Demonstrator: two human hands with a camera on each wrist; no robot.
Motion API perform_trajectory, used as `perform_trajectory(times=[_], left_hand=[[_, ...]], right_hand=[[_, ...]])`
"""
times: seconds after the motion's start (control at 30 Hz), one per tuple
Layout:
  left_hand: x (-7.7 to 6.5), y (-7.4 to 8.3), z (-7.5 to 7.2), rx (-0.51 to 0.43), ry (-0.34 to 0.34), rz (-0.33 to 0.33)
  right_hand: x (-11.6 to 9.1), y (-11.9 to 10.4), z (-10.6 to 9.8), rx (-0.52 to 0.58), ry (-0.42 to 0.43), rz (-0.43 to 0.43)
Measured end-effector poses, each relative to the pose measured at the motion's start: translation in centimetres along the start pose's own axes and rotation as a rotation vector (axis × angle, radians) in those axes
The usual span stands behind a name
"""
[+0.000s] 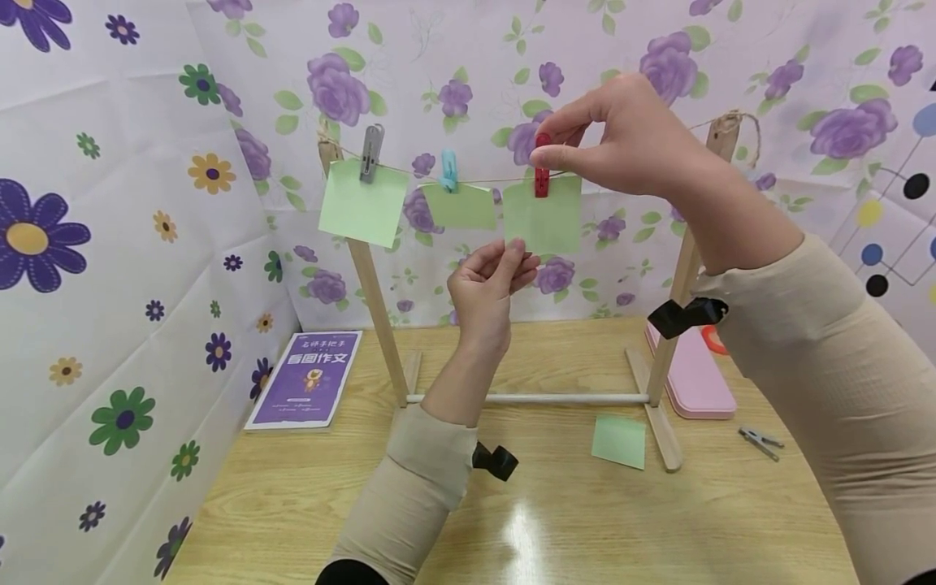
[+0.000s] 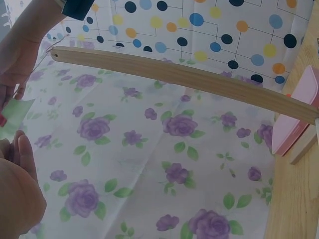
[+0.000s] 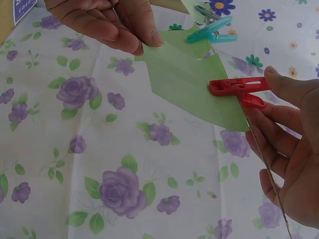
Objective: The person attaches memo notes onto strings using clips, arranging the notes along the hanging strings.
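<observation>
My right hand (image 1: pixel 632 142) pinches the upper end of a red clothespin (image 1: pixel 542 185) between thumb and fingers. The clothespin sits over a twine line (image 1: pixel 478 180) and the top edge of a light green sticky note (image 1: pixel 559 219). Below, my left hand (image 1: pixel 483 305) pinches that note's lower left corner between thumb and finger, as the right wrist view also shows. To the left on the same line hang a green note (image 1: pixel 358 207) under a grey clothespin (image 1: pixel 371 154) and a smaller-looking green note (image 1: pixel 461 210) under a light blue clothespin (image 1: pixel 449 175).
Wooden posts (image 1: pixel 376 325) with a low crossbar (image 1: pixel 566 399) carry the twine. A purple book (image 1: pixel 310 380) lies at the left. On the right of the table (image 1: pixel 556 512) are a green note (image 1: pixel 618 441), a pink case (image 1: pixel 695 378) and a grey clothespin (image 1: pixel 760 441).
</observation>
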State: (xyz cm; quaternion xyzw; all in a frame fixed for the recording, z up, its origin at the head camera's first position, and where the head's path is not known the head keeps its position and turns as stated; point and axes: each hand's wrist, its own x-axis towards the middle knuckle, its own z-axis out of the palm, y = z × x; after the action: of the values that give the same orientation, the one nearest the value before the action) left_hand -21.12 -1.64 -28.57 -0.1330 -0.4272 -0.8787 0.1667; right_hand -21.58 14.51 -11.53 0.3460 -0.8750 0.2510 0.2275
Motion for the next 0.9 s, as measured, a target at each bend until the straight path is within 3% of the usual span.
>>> perform_trajectory(times=[0.37,0.6,0.77,0.9], left_hand=[[0.08,-0.16,0.04,0.003,-0.016,0.002],[0.09,-0.09,0.17,0.019,-0.019,-0.001],[0.08,-0.28,0.0,0.033,-0.026,-0.001],[0.02,-0.42,-0.14,0.055,-0.026,-0.014]], right_hand=[[-0.08,0.36,-0.51,0.037,-0.014,0.057],[-0.09,0.39,-0.39,0.011,0.003,0.039],[-0.17,0.25,-0.14,0.026,0.046,0.023],[-0.35,0.32,0.16,0.056,0.154,-0.019]])
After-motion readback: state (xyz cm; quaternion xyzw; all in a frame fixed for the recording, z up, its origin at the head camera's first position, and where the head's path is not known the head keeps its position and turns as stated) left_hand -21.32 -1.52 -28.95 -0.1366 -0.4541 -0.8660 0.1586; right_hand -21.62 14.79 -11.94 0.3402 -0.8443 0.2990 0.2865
